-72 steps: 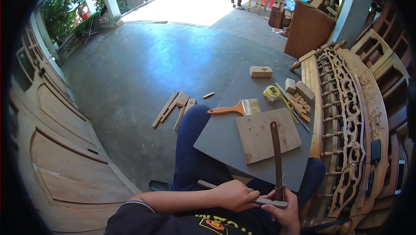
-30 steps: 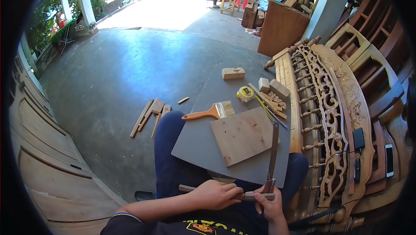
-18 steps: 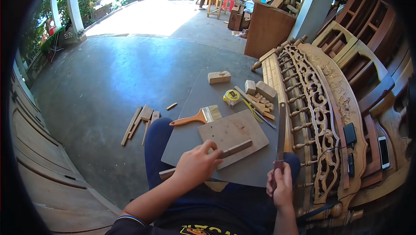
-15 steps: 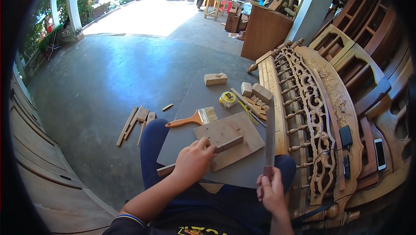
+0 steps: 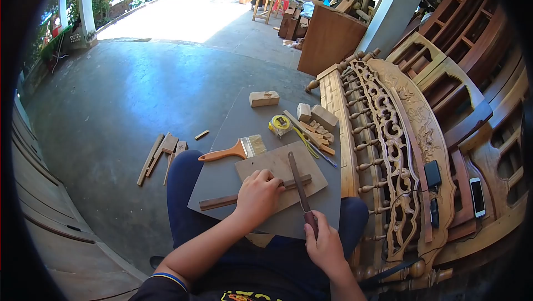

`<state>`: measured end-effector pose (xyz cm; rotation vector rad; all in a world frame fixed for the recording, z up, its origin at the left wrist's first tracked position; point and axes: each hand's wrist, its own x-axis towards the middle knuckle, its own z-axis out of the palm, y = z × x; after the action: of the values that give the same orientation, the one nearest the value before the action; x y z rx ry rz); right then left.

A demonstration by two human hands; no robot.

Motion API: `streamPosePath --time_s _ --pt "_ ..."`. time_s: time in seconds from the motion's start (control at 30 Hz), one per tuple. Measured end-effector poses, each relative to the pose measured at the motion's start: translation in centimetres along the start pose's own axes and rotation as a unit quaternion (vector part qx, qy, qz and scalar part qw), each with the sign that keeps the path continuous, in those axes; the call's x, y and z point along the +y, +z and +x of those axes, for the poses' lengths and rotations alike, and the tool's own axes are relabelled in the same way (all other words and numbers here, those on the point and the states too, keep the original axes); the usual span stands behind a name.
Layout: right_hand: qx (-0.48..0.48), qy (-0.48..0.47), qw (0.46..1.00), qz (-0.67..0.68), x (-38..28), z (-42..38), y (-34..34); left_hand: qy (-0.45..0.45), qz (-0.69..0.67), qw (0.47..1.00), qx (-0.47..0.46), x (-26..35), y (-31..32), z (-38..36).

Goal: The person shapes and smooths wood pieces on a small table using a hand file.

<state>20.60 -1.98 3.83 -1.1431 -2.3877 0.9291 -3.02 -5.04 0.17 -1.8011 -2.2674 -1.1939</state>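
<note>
My left hand [image 5: 259, 193] is closed around a narrow wooden strip [image 5: 222, 201], holding it across a flat wooden board [image 5: 252, 169]. The strip's left end reaches past the board over the grey panel [image 5: 214, 184] on my lap. In my right hand [image 5: 325, 244] is the brown handle of a long, slim metal file [image 5: 296, 174] with a rounded tip. Its blade points away from me and crosses over the strip near the strip's right end. A wide paintbrush [image 5: 236, 150] with an orange handle lies beyond my left hand.
On the panel lie a yellow tape measure [image 5: 280, 125], a wooden block [image 5: 264, 99] and several small wood pieces [image 5: 316, 133]. Wood scraps [image 5: 161, 157] rest on the floor at left. A carved wooden bench back [image 5: 388, 134] stands close at right, with a phone [image 5: 477, 197] beyond.
The file has swung left and down from near upright at the right to lie over the wooden strip. My left hand keeps its hold, and the view has shifted slightly.
</note>
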Motion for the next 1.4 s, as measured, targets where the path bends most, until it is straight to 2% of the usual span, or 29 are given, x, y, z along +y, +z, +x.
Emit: streamPosePath --time_s 0.17,0.37,0.63,0.77,0.97,1.07,1.17,1.27,1.4 --pt "0.074 -0.105 0.991 -0.048 0.2 -0.2 0.0 -0.006 -0.051 0.999 0.004 0.1 -0.6 -0.1" --pt "0.043 -0.099 0.992 -0.066 -0.9 -2.3 0.1 -0.005 -0.081 0.997 -0.015 -0.7 -0.6 0.1" --pt "0.032 -0.114 0.989 -0.092 -1.9 1.5 2.1 0.033 -0.055 0.998 0.007 -0.7 -0.4 0.1" --pt "0.024 -0.097 0.989 -0.11 -1.5 1.5 2.8 0.011 -0.027 0.999 0.017 -0.3 -0.1 0.1" --pt "0.034 -0.092 0.993 -0.06 -0.7 -2.6 1.6 0.004 0.009 0.999 0.03 -0.3 0.2 0.0" --pt "0.041 -0.122 0.989 -0.066 -0.3 -3.0 1.2 0.016 0.024 0.999 0.031 -0.5 0.4 -0.3" --pt "0.029 -0.129 0.989 -0.065 -1.3 0.0 1.8 0.022 0.024 0.999 0.025 -0.5 0.4 0.1" --pt "-0.004 -0.09 0.993 -0.08 -1.3 2.7 2.3 0.012 0.027 0.999 0.027 -0.3 0.5 0.0" --pt "0.028 -0.108 0.992 -0.065 -0.6 -0.5 2.1 0.001 0.04 0.998 0.039 -0.1 0.7 -0.2"
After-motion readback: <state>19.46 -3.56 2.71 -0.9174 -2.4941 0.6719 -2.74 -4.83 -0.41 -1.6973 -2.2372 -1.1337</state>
